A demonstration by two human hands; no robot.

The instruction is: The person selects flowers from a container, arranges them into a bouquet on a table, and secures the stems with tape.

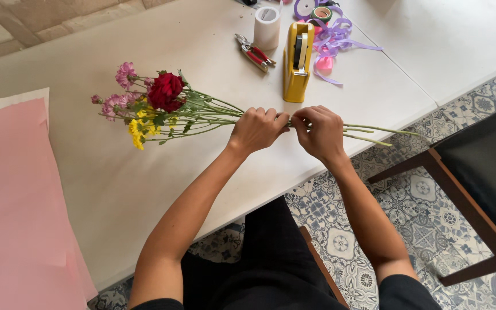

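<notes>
Both fists, left hand [255, 130] and right hand [319, 133], around mid-stems of bouquet [162, 106].

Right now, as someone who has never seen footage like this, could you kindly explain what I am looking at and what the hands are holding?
There is one picture, taken by a camera worn on a person's head, looking down at their own two bare hands over a white table. The left hand is closed around the stems of a small bunch of flowers, a red rose with pink and yellow blooms, lying across the table. The right hand pinches the same stems just beside it. Behind the hands stand a yellow tape dispenser, red-handled pliers, a white roll and loose purple ribbon. Pink paper sheets lie to the left, and a dark chair stands at right.
</notes>
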